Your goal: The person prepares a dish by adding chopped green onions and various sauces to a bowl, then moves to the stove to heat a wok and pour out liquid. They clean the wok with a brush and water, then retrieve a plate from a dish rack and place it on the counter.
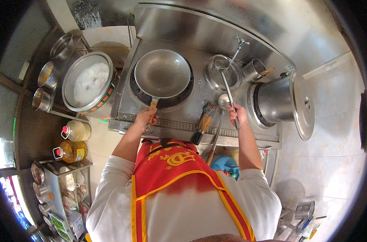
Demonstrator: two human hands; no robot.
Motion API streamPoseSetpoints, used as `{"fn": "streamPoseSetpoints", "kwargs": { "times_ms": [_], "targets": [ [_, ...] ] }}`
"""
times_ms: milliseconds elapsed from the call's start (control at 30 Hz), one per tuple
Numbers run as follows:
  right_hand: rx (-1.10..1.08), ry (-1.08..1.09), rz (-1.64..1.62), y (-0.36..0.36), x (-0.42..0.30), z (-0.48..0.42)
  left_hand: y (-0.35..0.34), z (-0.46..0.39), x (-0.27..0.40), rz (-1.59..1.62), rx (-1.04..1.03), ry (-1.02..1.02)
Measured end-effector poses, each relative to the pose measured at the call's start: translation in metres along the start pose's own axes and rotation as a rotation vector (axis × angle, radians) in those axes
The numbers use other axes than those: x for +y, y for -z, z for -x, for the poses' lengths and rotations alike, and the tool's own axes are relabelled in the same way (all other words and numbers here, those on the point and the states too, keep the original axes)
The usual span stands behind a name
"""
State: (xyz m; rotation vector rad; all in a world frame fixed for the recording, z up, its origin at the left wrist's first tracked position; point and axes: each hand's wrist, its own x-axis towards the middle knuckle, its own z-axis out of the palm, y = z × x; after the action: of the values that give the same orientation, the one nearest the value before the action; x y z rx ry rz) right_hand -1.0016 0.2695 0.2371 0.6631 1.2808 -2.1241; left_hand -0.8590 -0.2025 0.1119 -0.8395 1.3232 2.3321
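Observation:
My left hand [145,119] is closed around the wooden handle [153,106] of a wok [162,74]. The wok rests over the left burner [188,87], and its inside looks bare. In my right hand [237,114] is a long metal ladle [226,83], its bowl over a round metal basin [212,79] set in the stove top. Just left of that hand lies a second ladle [224,101], its long handle ending in wood beyond the front edge. A bamboo wok brush [206,118] with a black grip lies between my hands.
A wall tap [240,44] points at the basin. Right of it stand a metal canister [253,70] with utensils and a tall stockpot [275,101] with a lid [302,106]. Leftward are a large drum [70,93] with whitish contents, oil jugs [76,151] and a stocked shelf [58,181].

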Motion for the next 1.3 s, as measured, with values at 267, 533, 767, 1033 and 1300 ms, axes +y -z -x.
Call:
{"fn": "streamPoseSetpoints", "kwargs": {
  "times_ms": [267, 533, 767, 1033, 1300],
  "targets": [
    [-0.227, -0.104, -0.17, -0.075, 0.059, 0.077, -0.01, 0.006, -0.008, -0.132, 0.114, -0.084],
    [-0.229, -0.108, 0.133, -0.115, 0.124, 0.068, -0.017, 0.031, -0.008, -0.179, 0.139, -0.117],
    [0.038, 0.39, 1.105, -0.087, 0.138, 0.059, -0.019, 0.055, -0.011, -0.027, 0.135, -0.144],
    [0.226, 0.748, 1.36, -0.034, 0.102, 0.053, -0.019, 0.079, -0.022, 0.087, 0.199, -0.088],
    [0.503, 0.66, 1.337, 0.08, 0.018, -0.073, 0.114, 0.105, -0.188, -0.456, 0.677, 0.045]
  ]
}}
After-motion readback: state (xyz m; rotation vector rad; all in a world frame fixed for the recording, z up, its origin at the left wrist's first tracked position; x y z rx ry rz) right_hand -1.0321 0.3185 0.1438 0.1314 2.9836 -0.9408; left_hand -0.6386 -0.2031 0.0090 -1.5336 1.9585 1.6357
